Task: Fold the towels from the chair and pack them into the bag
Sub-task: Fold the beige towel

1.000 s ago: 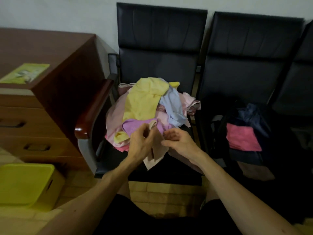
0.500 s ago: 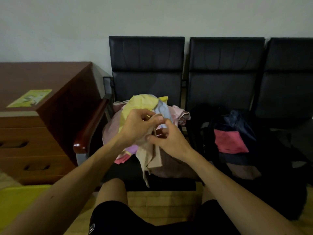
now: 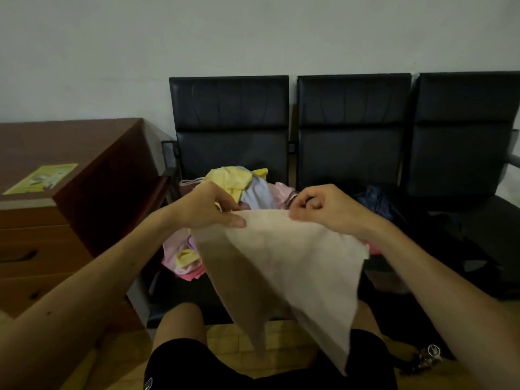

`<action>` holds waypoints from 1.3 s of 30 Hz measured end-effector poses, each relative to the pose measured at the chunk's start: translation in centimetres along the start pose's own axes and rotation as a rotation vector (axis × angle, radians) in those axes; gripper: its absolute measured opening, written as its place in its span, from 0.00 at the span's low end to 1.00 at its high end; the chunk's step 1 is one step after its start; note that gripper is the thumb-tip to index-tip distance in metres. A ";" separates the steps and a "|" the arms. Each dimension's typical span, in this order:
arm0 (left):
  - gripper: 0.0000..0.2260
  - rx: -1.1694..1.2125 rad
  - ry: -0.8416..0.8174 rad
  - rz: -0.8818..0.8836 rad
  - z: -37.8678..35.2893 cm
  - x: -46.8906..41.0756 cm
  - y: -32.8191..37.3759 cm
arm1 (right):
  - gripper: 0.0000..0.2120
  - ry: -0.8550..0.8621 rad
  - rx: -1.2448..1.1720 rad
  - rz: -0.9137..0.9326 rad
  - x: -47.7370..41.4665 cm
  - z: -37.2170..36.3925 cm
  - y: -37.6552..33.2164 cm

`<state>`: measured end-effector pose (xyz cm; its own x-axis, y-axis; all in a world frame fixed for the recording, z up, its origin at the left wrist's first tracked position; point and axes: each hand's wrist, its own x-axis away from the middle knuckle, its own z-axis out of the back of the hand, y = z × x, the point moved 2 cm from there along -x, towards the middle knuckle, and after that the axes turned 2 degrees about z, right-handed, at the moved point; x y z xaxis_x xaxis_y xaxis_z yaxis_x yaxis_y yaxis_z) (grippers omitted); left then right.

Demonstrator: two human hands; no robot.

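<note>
A beige towel (image 3: 284,266) hangs spread out in front of me, over my lap. My left hand (image 3: 208,206) pinches its upper left corner and my right hand (image 3: 323,206) pinches its upper right corner. Behind it, a pile of yellow, blue and pink towels (image 3: 239,184) lies on the left black chair (image 3: 229,122). A dark bag (image 3: 394,212) sits on the middle chair, mostly hidden by my right arm; a bit of pink cloth shows at its edge.
A brown wooden cabinet with drawers (image 3: 56,220) stands to the left, with a yellow-green booklet (image 3: 42,178) on top. A wooden armrest (image 3: 160,192) borders the left chair. A third black chair (image 3: 464,130) is at the right. My knees are below the towel.
My hands have moved apart and lifted, spreading the bunched beige towel into an open sheet. The view has tilted upward, so the chairs sit lower.
</note>
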<state>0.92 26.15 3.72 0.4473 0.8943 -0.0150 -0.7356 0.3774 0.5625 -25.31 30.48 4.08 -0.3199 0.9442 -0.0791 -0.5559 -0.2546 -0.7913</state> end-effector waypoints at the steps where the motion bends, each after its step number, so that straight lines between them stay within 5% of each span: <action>1: 0.04 -0.021 -0.055 0.019 0.0 0.1 -0.5 | 0.10 -0.057 0.119 -0.015 0.3 0.9 0.3; 5: 0.04 -0.189 -0.182 0.040 -0.8 -0.3 -3.0 | 0.08 -0.056 0.406 -0.048 0.6 4.0 1.5; 10: 0.06 0.017 0.030 0.105 -1.9 -0.1 -5.1 | 0.08 -0.043 0.367 -0.127 2.3 5.8 3.5; 13: 0.08 0.412 0.217 0.176 -3.1 0.3 -4.8 | 0.10 0.019 0.273 -0.168 2.5 4.7 4.9; 16: 0.09 0.556 0.335 0.205 -4.6 0.3 -3.8 | 0.11 0.068 0.024 -0.241 2.5 2.6 5.7; 27: 0.05 0.626 0.389 0.010 -9.9 0.8 1.6 | 0.08 0.201 -0.457 -0.314 1.8 -5.6 4.1; 39: 0.05 0.518 0.332 -0.083 -11.4 1.7 2.7 | 0.08 0.181 -0.704 -0.377 1.4 -6.9 3.4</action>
<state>-6.15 31.41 -4.20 0.2489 0.9253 -0.2862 -0.3256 0.3582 0.8750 -22.34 32.35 -2.90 -0.0457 0.9746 0.2194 0.0295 0.2208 -0.9749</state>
